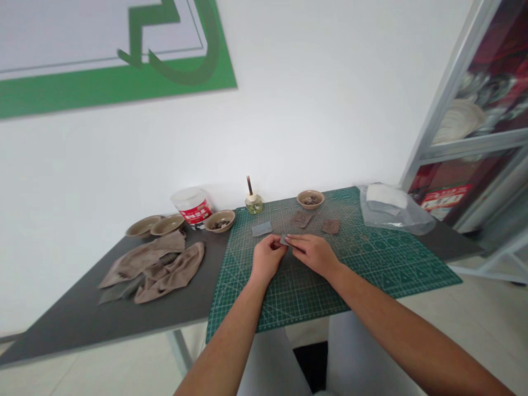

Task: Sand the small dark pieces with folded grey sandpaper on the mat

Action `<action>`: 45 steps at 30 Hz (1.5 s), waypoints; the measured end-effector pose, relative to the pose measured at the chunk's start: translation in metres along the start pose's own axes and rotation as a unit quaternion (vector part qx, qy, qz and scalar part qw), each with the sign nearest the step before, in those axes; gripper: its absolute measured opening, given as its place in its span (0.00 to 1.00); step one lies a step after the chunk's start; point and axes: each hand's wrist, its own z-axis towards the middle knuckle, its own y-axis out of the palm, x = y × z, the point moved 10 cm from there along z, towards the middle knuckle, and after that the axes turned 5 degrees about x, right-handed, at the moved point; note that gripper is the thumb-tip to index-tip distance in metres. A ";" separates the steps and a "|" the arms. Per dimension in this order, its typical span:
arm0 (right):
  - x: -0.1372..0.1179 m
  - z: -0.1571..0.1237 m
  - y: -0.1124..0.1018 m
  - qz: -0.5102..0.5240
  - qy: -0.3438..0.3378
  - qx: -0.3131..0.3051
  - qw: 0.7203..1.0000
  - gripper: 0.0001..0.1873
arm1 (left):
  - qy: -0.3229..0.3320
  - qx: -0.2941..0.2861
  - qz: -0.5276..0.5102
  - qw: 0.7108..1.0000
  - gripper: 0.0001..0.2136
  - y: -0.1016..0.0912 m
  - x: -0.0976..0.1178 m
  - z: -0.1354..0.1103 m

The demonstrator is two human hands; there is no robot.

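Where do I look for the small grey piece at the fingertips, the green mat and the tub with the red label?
Small grey piece (283, 240): head view, middle of its visible face.
Green mat (398, 261): head view, bare right-hand part.
Tub (195, 213): head view, on its red label.

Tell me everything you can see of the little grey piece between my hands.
The grey piece is small, flat and thin-looking, with an angular visible outline; the rest is hidden. Its surface looks plain; the material is unclear. It is held over the green cutting mat, between the left hand and the right hand, both touching it. Whether it also touches the mat can't be told.
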 end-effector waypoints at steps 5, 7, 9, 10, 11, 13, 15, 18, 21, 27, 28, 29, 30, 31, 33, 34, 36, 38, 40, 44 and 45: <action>-0.006 0.000 0.003 -0.047 -0.030 -0.008 0.998 0.21 | 0.002 0.009 0.020 1.000 0.04 -0.003 0.002 -0.001; -0.009 -0.001 0.005 -0.060 -0.042 -0.012 0.997 0.21 | 0.011 0.012 0.032 0.999 0.03 -0.004 0.004 -0.002; -0.007 0.000 0.004 -0.078 -0.030 -0.003 0.996 0.20 | 0.013 0.016 0.032 0.999 0.04 -0.004 0.005 -0.002; -0.007 0.000 0.004 -0.085 -0.026 0.000 0.996 0.20 | 0.013 0.018 0.032 0.999 0.04 -0.004 0.005 -0.002; -0.007 0.000 0.005 -0.089 -0.027 -0.002 0.996 0.20 | 0.013 0.020 0.031 0.999 0.04 -0.004 0.005 -0.003; -0.008 -0.001 0.007 -0.096 -0.028 -0.009 0.995 0.20 | 0.016 0.023 0.025 0.999 0.04 -0.004 0.005 -0.003; -0.006 -0.001 0.007 -0.107 -0.010 -0.009 0.994 0.19 | 0.015 0.022 0.009 1.000 0.05 -0.004 0.005 -0.003; -0.005 -0.001 0.008 -0.118 0.003 -0.018 0.993 0.22 | 0.017 0.022 0.001 1.000 0.06 -0.003 0.005 -0.003; -0.010 -0.002 0.012 -0.120 -0.014 -0.039 0.992 0.26 | 0.026 0.027 0.015 0.999 0.06 -0.004 0.007 -0.003; -0.012 -0.001 0.011 -0.154 -0.012 -0.044 0.987 0.24 | 0.015 0.031 -0.002 0.999 0.05 -0.005 0.007 -0.004; -0.011 -0.001 0.010 -0.157 -0.009 -0.040 0.987 0.24 | 0.013 0.031 -0.010 0.999 0.06 -0.005 0.008 -0.004; -0.011 -0.001 0.010 -0.159 -0.007 -0.036 0.987 0.24 | 0.011 0.031 -0.016 0.999 0.06 -0.005 0.008 -0.004; -0.012 -0.002 0.009 -0.158 -0.009 -0.034 0.987 0.24 | 0.010 0.032 -0.022 0.999 0.06 -0.005 0.008 -0.004; -0.013 -0.002 0.010 -0.156 -0.014 -0.033 0.987 0.24 | 0.010 0.032 -0.026 0.999 0.06 -0.005 0.008 -0.004; -0.015 -0.002 0.011 -0.154 -0.023 -0.035 0.987 0.24 | 0.008 0.034 -0.034 0.999 0.06 -0.005 0.007 -0.004; -0.015 -0.002 0.010 -0.154 -0.022 -0.033 0.987 0.24 | 0.005 0.035 -0.040 0.999 0.06 -0.005 0.007 -0.004; -0.014 -0.002 0.009 -0.158 -0.015 -0.027 0.987 0.24 | 0.001 0.032 -0.054 0.998 0.06 -0.004 0.006 -0.004; -0.017 -0.002 0.009 -0.157 -0.023 -0.028 0.987 0.24 | -0.001 0.030 -0.064 0.998 0.06 -0.004 0.006 -0.005; -0.016 -0.002 0.010 -0.155 -0.022 -0.035 0.987 0.24 | -0.004 0.035 -0.073 0.997 0.06 -0.004 0.007 -0.005; 0.006 -0.001 0.007 -0.165 0.064 -0.034 0.984 0.22 | -0.011 0.046 -0.104 0.993 0.09 -0.005 0.005 -0.004; 0.011 -0.001 0.006 -0.164 0.084 -0.030 0.982 0.22 | -0.009 0.047 -0.116 0.992 0.09 -0.004 0.005 -0.003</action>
